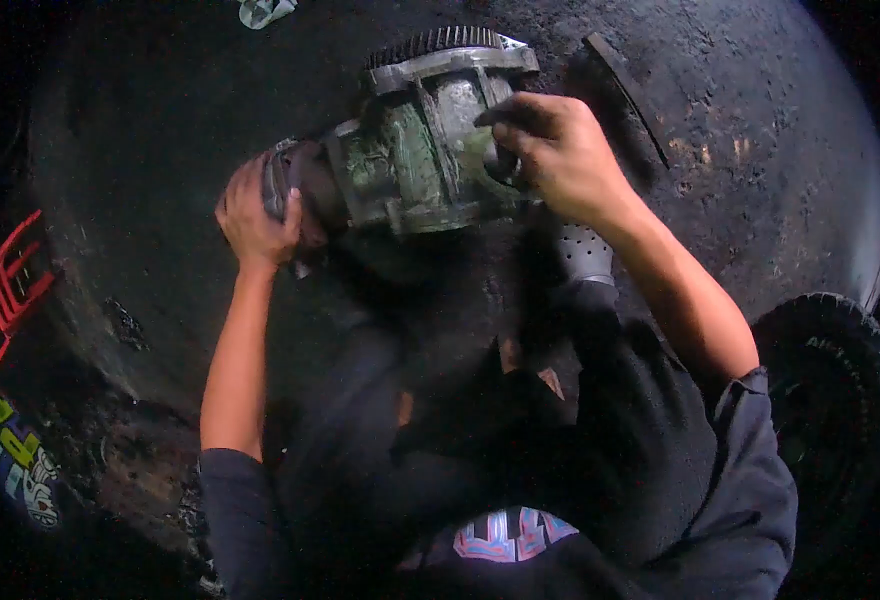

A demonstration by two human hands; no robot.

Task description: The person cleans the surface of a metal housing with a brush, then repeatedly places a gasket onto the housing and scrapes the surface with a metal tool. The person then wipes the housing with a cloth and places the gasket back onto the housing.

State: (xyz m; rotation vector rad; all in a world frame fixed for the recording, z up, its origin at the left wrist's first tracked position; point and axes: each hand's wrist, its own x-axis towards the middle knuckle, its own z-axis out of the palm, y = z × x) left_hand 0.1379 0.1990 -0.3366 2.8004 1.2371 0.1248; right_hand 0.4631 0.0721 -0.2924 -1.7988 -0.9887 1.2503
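Gear housing, metal, oil-stained (415,160): lies on the dark, grimy ground (160,200) in the middle far part of the scene, toothed gear (445,42) at its far end. Left hand (252,215): wrapped around the housing's dark left end, fingers closed on it. Right hand (565,155): at the housing's right side, fingers curled beside a dark round part (501,165); whether it grips anything cannot be told. Flat bar (628,98): far right. Perforated clog (586,255): nearer than the right hand. Tyre (830,400): near right.
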